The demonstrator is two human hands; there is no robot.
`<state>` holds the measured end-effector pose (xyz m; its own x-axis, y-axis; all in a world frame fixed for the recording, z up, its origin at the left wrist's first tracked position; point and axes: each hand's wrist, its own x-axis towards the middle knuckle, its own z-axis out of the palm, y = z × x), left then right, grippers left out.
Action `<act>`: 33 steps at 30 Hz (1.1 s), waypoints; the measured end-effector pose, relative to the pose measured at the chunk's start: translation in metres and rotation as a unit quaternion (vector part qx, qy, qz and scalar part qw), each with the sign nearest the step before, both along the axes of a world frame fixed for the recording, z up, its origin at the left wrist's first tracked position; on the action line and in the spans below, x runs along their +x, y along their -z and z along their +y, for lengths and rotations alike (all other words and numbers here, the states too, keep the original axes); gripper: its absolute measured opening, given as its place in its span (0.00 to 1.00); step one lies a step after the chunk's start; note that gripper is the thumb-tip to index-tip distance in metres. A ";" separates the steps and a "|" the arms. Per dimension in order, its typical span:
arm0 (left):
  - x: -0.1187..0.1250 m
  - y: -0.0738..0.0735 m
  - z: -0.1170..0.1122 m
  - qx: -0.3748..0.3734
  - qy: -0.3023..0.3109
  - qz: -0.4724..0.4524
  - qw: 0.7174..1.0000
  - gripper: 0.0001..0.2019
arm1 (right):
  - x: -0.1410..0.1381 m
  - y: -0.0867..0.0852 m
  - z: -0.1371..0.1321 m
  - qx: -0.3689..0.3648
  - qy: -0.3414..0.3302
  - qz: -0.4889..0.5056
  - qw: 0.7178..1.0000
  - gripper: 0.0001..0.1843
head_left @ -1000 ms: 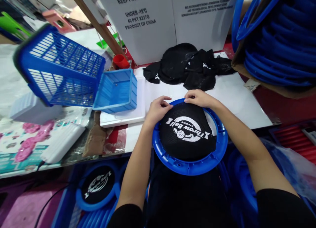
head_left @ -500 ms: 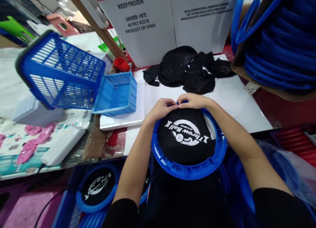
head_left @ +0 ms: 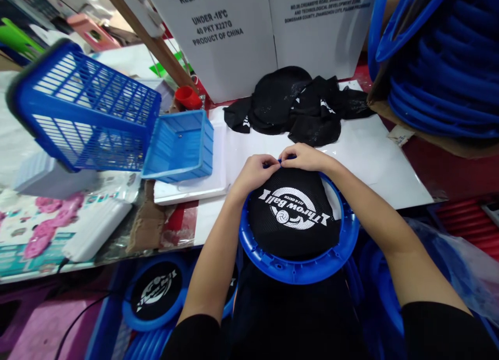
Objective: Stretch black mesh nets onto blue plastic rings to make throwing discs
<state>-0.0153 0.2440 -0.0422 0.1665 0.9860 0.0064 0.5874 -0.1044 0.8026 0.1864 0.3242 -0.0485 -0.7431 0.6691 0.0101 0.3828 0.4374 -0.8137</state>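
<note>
A blue plastic ring (head_left: 298,273) leans over the front edge of the table toward my body. Across it lies a black mesh disc (head_left: 268,230) printed "Throw Ball" in white, with a gap between cloth and ring on the right side. My left hand (head_left: 259,170) pinches the cloth's edge at the ring's far side. Right beside it, my right hand (head_left: 300,157) pinches the same edge, the fingertips of both hands nearly meeting. The fingertips partly hide that bit of edge. Beyond my hands, several black mesh pieces (head_left: 280,100) lie heaped on the white tabletop (head_left: 374,162).
A light-blue bin (head_left: 175,147) and a tilted blue basket (head_left: 93,105) stand at the left, near a red cup (head_left: 187,97). White cartons (head_left: 234,64) rise behind. Stacked blue rings (head_left: 444,90) fill a box at right. A covered ring (head_left: 156,292) sits below the table.
The view has shifted slightly, so the surroundings appear a little further left and up. Both hands stay pinched at the ring's far edge, with barely any movement.
</note>
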 end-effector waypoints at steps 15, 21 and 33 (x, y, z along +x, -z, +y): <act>0.018 -0.032 -0.090 0.012 -0.095 0.378 0.921 0.28 | 0.075 -0.038 0.015 -0.077 -0.012 0.025 0.997 0.20; 0.023 -0.030 -0.125 -0.064 -0.167 0.440 0.880 0.14 | 0.077 -0.031 0.020 -0.024 -0.063 -0.045 0.997 0.19; 0.014 -0.005 -0.017 0.162 0.113 0.284 0.938 0.13 | 0.070 -0.016 0.009 0.016 -0.078 -0.173 0.982 0.22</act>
<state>-0.0015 0.2274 -0.0367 0.4388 0.8866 0.1460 0.8442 -0.4624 0.2711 0.2560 0.3334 -0.0324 -0.7992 0.5502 -0.2421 0.5603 0.5359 -0.6316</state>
